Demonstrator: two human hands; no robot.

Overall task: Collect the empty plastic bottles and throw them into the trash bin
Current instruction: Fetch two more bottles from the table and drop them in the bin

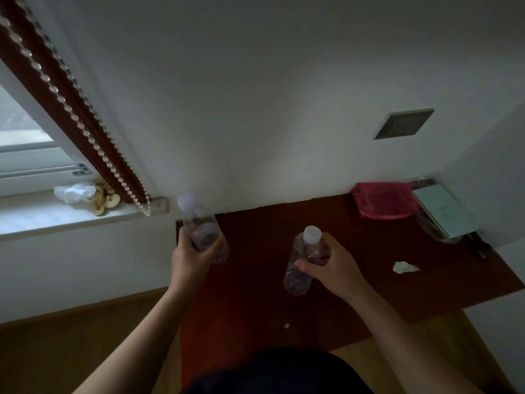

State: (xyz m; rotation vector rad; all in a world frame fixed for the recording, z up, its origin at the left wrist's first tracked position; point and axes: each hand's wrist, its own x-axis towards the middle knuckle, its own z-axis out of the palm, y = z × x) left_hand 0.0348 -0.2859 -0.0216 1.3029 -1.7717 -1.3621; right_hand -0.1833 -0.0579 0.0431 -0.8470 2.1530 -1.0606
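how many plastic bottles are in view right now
2. One bottle is gripped in the left hand over the table's left edge; the other bottle is gripped in the right hand above the red table. No others show; the trash bin is out of view.

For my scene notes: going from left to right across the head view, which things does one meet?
white plastic bag → left bottle in the left hand → right bottle in the right hand → red bag → pale green book
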